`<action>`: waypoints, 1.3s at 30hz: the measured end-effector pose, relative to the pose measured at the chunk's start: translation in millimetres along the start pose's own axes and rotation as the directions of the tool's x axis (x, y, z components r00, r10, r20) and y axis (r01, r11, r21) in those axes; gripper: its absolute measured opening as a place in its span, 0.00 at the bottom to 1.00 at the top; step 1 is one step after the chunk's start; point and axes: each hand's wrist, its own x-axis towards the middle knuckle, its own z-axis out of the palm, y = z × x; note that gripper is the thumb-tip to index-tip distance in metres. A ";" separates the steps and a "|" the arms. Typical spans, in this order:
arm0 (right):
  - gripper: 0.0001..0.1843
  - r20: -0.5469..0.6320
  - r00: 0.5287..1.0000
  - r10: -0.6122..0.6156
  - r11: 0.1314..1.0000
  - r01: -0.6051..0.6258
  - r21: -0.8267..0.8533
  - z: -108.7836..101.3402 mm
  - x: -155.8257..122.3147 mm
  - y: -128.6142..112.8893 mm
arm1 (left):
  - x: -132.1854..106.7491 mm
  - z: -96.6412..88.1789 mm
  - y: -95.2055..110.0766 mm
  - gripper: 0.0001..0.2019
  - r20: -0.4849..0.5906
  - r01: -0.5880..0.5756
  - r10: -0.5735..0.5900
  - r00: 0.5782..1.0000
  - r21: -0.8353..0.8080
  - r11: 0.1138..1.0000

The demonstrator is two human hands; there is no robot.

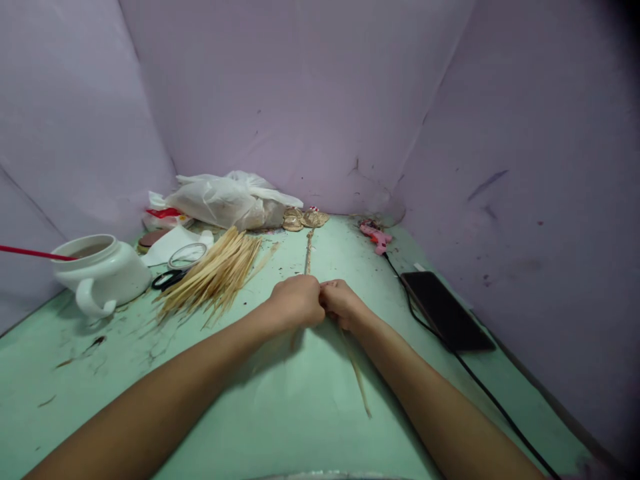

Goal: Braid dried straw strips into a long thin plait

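My left hand (299, 301) and my right hand (341, 303) meet over the middle of the green table, both with fingers closed. Between them they grip a thin braid (309, 252) of straw-coloured fibre, which runs away from me toward the wall. A loose fibre strand (357, 373) hangs out below my right hand toward me. The braid's far end lies by a flat, round woven piece (314, 218) with a red and white bit on it. My fingertips and the exact grip are hidden behind the knuckles.
Left of my hands lies a bundle of dry fibre strips (220, 270) beside black-handled scissors (169, 279). A white pot (107, 273) with a red stick stands farther left. A white plastic bag (230, 200) is at the back. A pink glue gun (376, 237), its black cord and a phone (447, 310) lie right.
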 end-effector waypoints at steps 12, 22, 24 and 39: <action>0.03 0.179 0.983 -0.035 0.996 0.021 0.084 -5.8 5.9 2.4 | 25.5 -21.5 -35.7 0.08 0.237 0.285 -0.162 0.958 -0.720 0.633; 0.07 0.285 0.921 -0.266 0.954 0.294 -0.058 -22.7 5.4 -0.3 | 42.8 14.6 -43.9 0.04 0.494 0.415 0.209 0.844 -0.848 0.329; 0.09 0.347 0.889 -0.298 0.941 0.334 -0.049 -27.6 5.1 -1.1 | 39.5 10.5 -42.1 0.03 0.432 0.332 0.186 0.882 -0.852 0.406; 0.10 0.132 0.887 -0.442 0.385 0.321 -0.865 -16.1 -18.4 -10.1 | 35.8 17.2 -19.7 0.05 0.232 0.278 -0.173 0.957 -0.572 0.772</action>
